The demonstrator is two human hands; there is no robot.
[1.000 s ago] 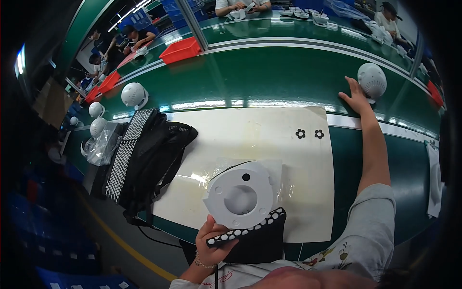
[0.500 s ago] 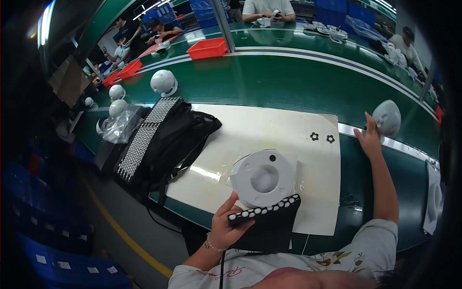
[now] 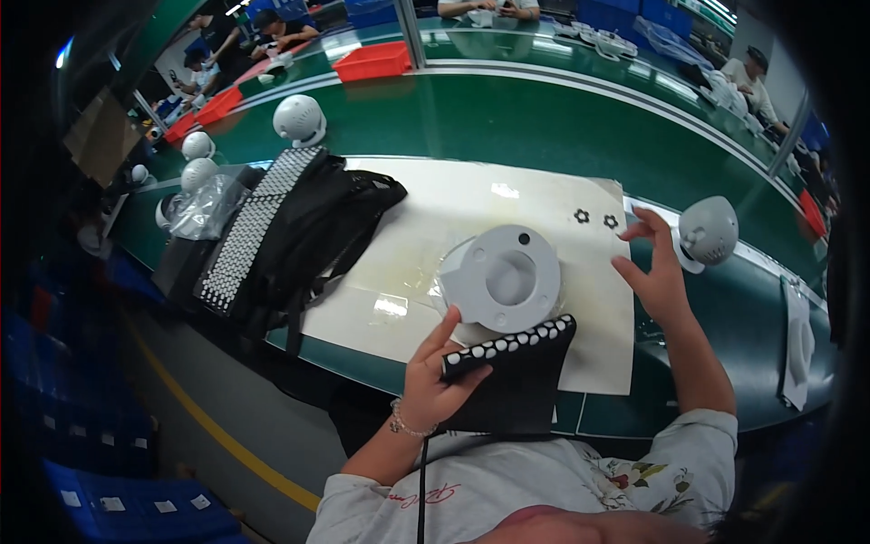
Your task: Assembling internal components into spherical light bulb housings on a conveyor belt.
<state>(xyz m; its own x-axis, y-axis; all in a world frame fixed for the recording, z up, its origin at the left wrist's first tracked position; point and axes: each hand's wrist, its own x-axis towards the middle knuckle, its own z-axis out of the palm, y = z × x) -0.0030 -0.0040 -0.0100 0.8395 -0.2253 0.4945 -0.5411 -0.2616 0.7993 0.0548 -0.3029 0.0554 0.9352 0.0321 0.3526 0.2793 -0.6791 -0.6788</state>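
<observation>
Landmark: grey round flanged part, on white sheet on green worktop. My left hand, just below it, fingers pinched on end of black strip with white studs (strip touches part's near edge). My right hand, right of part, fingers spread wide, holding nothing, near two small black flower-shaped bits. Grey dome unit further right. Black bag pile left of part.

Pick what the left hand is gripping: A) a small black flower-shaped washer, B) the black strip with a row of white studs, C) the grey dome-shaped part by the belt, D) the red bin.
B: the left hand closes on the end of the black studded strip, just below the round grey disc.
</observation>
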